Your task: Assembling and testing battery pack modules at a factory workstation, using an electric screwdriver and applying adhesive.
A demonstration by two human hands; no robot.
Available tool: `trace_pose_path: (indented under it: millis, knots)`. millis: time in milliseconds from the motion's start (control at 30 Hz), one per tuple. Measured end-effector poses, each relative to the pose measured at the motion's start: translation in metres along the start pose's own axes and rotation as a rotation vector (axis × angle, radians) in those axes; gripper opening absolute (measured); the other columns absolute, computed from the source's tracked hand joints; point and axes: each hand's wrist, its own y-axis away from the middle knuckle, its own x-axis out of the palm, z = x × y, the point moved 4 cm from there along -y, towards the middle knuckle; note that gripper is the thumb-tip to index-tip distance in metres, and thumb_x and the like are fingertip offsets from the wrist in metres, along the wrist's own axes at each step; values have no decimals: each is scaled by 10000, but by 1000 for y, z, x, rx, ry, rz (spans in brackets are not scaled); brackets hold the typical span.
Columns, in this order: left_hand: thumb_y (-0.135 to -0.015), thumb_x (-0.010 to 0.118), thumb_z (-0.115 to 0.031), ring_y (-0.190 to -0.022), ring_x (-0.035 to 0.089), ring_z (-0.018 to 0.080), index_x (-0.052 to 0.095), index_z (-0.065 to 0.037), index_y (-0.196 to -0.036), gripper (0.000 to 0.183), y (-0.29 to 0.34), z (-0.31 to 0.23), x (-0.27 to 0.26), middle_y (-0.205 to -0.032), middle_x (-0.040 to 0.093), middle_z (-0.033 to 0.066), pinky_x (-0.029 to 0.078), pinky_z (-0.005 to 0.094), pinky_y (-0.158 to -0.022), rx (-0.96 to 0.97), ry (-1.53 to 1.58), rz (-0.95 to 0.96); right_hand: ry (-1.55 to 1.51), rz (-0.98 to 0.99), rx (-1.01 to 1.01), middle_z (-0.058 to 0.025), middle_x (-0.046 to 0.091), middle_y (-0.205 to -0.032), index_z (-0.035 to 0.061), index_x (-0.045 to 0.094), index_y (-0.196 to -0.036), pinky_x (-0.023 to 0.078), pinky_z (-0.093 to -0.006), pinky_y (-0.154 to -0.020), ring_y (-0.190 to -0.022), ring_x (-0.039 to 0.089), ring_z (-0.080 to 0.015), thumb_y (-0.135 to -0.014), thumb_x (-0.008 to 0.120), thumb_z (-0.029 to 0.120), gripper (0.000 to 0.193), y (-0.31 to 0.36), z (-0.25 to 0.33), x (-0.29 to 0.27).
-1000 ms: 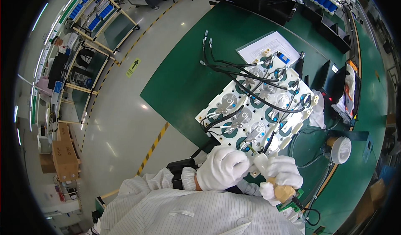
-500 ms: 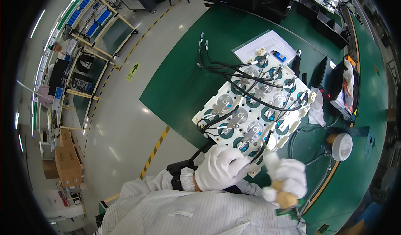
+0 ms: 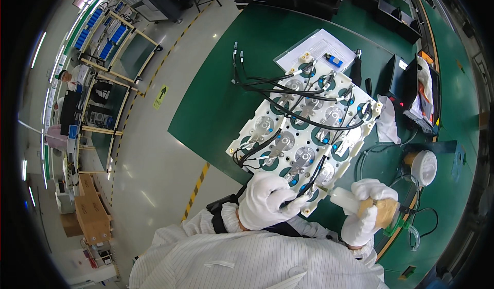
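Note:
A white plate (image 3: 374,113) with round metal discs, green openings and black cables (image 3: 280,89) lies on the green table. At its near edge, my gloved left hand (image 3: 267,201) has its fingers curled and pressed together by a short black cable bundle (image 3: 312,178); what is between the fingertips is hidden. To the right, my gloved right hand (image 3: 358,227) is wrapped around a dispensing syringe (image 3: 343,199) with a whitish barrel, a tan-wrapped body and a green part at the back. Its thin tip points left, close to the cables; whether it touches them I cannot tell.
Beyond the plate lies a paper sheet (image 3: 319,47) with a small blue device (image 3: 333,60). On the right are a white plastic bag (image 3: 388,124), a black bin (image 3: 422,98), a white round container (image 3: 424,168) and loose tubing (image 3: 416,235). Black trays (image 3: 396,19) stand at the back.
My right hand has moved right and turned, with the syringe's tip now directed at the cables. My left hand stays near the plate's near edge. The whole view has shifted slightly.

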Motion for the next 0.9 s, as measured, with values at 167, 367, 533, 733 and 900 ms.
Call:
trace_pose_path:
  millis: [167, 367, 533, 733, 900]
  knots:
    - [-643, 809, -201, -729, 487, 196, 585, -149, -752, 255, 6, 3, 2, -871, 460, 27, 400, 317, -595, 60, -19, 17, 93, 84, -17, -90, 522, -796, 60, 433, -974, 449, -355, -676, -743, 514, -211, -850, 635, 282, 325, -3, 3, 5]
    - [-639, 806, -200, -730, 482, 195, 585, -160, -689, 230, 4, 4, 3, -867, 457, 29, 385, 311, -547, 96, -8, -2, 109, 77, -12, -83, 508, -774, 63, 430, -954, 450, -353, -663, -729, 509, -214, -835, 654, 303, 349, 0, 3, 3]
    - [-637, 804, -197, -632, 479, 175, 573, -164, -662, 235, 1, 6, 4, -813, 462, 17, 373, 304, -514, 91, 44, 29, 52, 67, -25, -129, 563, -792, 42, 435, -985, 516, -395, -681, -752, 572, -262, -768, 751, 256, 439, 4, 2, -5]
    - [-640, 804, -194, -503, 468, 163, 548, -145, -760, 287, 0, 9, 7, -685, 461, -1, 361, 305, -472, 112, 102, -55, 95, -2, 148, -139, 558, -828, 44, 438, -1018, 514, -381, -664, -766, 575, -256, -755, 753, 272, 470, 10, 9, -1]
    - [-656, 805, -232, -438, 470, 139, 557, -119, -777, 299, -3, 14, 7, -595, 499, -25, 315, 292, -389, 177, 247, -11, 186, -18, -75, -67, 492, -787, 31, 452, -1123, 435, -293, -591, -677, 486, -176, -835, 621, 360, 469, -30, 25, -18]
